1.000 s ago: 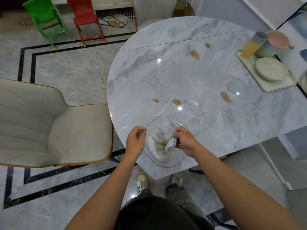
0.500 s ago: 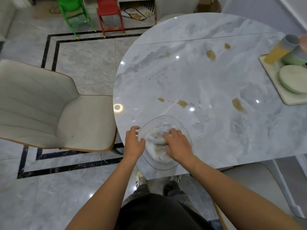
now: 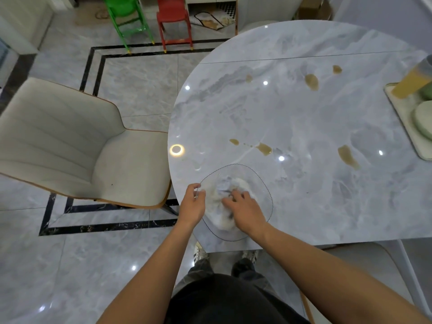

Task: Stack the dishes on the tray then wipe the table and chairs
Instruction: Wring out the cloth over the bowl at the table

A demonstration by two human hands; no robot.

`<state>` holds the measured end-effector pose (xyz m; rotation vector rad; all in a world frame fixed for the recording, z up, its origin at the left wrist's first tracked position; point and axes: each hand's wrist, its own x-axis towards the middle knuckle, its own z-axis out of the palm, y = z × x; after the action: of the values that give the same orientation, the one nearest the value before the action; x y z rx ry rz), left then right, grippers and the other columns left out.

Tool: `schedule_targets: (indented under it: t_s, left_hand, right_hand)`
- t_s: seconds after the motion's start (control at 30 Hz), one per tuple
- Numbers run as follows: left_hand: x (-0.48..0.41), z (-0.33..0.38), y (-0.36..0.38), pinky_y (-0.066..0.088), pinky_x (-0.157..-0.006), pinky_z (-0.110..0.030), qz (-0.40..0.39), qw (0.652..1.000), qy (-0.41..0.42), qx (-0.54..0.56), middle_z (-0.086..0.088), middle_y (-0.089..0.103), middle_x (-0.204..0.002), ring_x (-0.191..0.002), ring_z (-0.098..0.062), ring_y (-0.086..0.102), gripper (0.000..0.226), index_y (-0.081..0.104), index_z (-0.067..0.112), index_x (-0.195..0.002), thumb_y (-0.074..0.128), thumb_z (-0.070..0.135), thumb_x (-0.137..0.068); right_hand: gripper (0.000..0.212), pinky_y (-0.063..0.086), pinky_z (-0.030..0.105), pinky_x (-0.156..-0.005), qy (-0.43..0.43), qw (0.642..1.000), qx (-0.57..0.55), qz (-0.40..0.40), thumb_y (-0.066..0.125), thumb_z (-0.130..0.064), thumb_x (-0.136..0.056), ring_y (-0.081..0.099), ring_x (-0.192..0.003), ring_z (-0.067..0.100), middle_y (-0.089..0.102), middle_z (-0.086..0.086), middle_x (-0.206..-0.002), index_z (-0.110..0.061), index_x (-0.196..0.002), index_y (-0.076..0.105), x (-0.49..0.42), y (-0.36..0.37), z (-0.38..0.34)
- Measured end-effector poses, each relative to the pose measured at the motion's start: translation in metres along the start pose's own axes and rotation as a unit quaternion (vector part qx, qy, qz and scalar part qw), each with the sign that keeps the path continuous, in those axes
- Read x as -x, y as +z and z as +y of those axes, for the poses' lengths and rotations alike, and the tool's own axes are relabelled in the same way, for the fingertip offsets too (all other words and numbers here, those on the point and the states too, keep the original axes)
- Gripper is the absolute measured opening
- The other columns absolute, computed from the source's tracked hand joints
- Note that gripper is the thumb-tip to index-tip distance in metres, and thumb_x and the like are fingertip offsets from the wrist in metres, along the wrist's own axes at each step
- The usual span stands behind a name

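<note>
A clear glass bowl (image 3: 259,183) sits near the front edge of the grey marble table (image 3: 304,118). A crumpled white cloth (image 3: 222,195) lies inside it. My left hand (image 3: 192,204) pinches the bowl's left rim. My right hand (image 3: 245,210) reaches into the bowl, its fingers curled into the cloth. Several brown spills mark the table, among them one (image 3: 264,148) just beyond the bowl. At the far right a cream tray (image 3: 402,120) carries a green plate (image 3: 423,119) and a yellow cup (image 3: 411,84).
A cream upholstered chair (image 3: 70,146) stands left of the table. Another chair's edge (image 3: 350,253) shows under the table at lower right. Green (image 3: 125,17) and red (image 3: 173,17) plastic chairs stand at the back of the tiled floor. My feet are below the table edge.
My right hand has dropped from the bowl's right rim into the bowl and onto the cloth. The view has shifted left, pushing the tray toward the right edge. My left hand stays at the rim.
</note>
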<state>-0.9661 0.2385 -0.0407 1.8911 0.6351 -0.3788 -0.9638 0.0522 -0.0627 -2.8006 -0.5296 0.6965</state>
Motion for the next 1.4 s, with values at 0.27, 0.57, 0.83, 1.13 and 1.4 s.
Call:
schedule_targets:
  t_s: [0.27, 0.57, 0.83, 1.13, 1.4]
  left_hand:
    - [-0.003, 0.000, -0.016, 0.042, -0.090, -0.030, 0.045, 0.997, 0.060, -0.028, -0.001, 0.062, -0.122, -0.115, -0.021, 0.058, 0.026, 0.060, 0.019, -0.130, 0.048, 0.027, -0.108]
    - [0.008, 0.038, -0.010, 0.045, -0.094, -0.019, 0.076, 0.959, 0.266, -0.057, 0.009, 0.065, -0.121, -0.114, -0.008, 0.057, 0.024, 0.066, 0.022, -0.124, 0.047, 0.026, -0.109]
    - [0.006, 0.079, 0.029, 0.054, -0.103, -0.043, -0.180, 0.965, -0.009, 0.189, 0.002, 0.079, -0.110, -0.113, -0.019, 0.071, 0.054, 0.080, 0.029, -0.107, 0.031, 0.052, -0.110]
    - [0.011, 0.058, 0.046, 0.060, -0.077, -0.040, -0.216, 0.858, -0.172, 0.434, -0.018, 0.075, -0.114, -0.097, -0.027, 0.074, 0.052, 0.071, 0.006, -0.123, 0.047, 0.048, -0.104]
    - [0.012, 0.040, 0.060, 0.057, -0.071, -0.032, -0.195, 0.800, -0.205, 0.529, -0.010, 0.070, -0.094, -0.086, -0.023, 0.070, 0.028, 0.065, 0.010, -0.106, 0.064, 0.036, -0.095]
  right_hand:
    - [0.043, 0.055, 0.029, -0.072, 0.161, 0.832, -0.526, -0.067, 0.047, 0.004, -0.093, 0.068, -0.097, 0.020, 0.073, 0.003, -0.114, -0.019, -0.112, 0.078, -0.003, -0.063, 0.019]
    - [0.051, 0.058, 0.031, -0.074, 0.137, 0.827, -0.539, -0.084, 0.040, 0.004, -0.087, 0.063, -0.081, 0.015, 0.069, -0.002, -0.083, -0.022, -0.102, 0.081, 0.013, -0.119, 0.018]
    - [0.026, 0.058, 0.028, -0.092, 0.083, 0.817, -0.568, -0.051, 0.058, -0.023, -0.090, 0.071, -0.106, 0.007, 0.078, -0.013, -0.110, -0.024, -0.099, 0.083, 0.016, -0.139, 0.003]
    - [0.031, 0.059, 0.033, -0.071, 0.057, 0.881, -0.459, 0.100, 0.061, -0.010, -0.088, 0.067, -0.094, 0.015, 0.065, -0.008, -0.109, -0.032, -0.106, 0.050, 0.012, -0.098, -0.011]
    - [0.016, 0.049, 0.027, -0.080, 0.017, 0.956, -0.257, 0.142, 0.070, -0.027, -0.091, 0.055, -0.094, 0.012, 0.048, -0.010, -0.113, -0.020, -0.102, 0.062, 0.003, -0.053, -0.003]
